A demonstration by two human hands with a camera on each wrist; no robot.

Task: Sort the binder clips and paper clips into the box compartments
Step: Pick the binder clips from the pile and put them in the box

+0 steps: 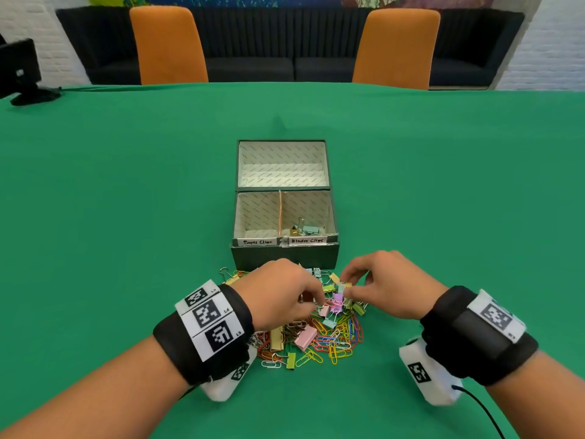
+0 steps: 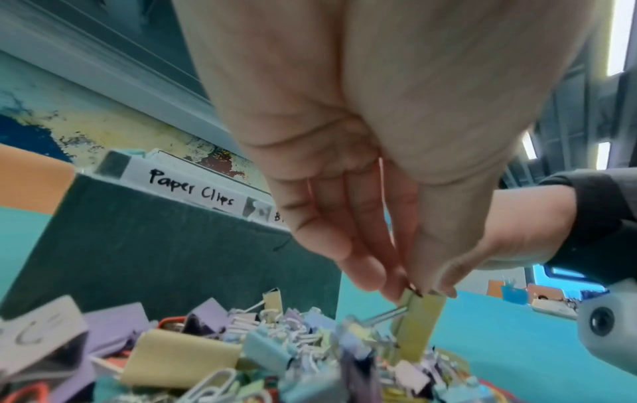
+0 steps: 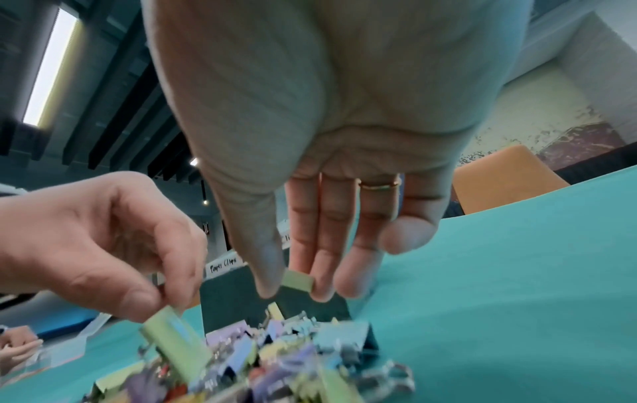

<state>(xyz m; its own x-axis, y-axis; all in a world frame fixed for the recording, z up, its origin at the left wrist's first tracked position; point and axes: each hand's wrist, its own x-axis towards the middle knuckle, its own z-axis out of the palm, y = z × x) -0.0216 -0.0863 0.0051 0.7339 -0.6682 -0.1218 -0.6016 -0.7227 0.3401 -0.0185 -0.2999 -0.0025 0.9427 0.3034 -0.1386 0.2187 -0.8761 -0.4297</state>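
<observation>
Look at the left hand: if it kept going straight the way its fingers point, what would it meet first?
The left hand points down and forward into the pile of clips, so it would likely meet that pile first, just below the yellow-green binder clip it pinches. The exact gap is unclear.

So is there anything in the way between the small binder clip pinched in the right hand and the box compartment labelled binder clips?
Nothing visible blocks it. The right hand pinches a small pale binder clip just in front of the dark open box; only its front wall must be cleared. The right-side Binder Clips compartment is open, holding a few clips.
</observation>
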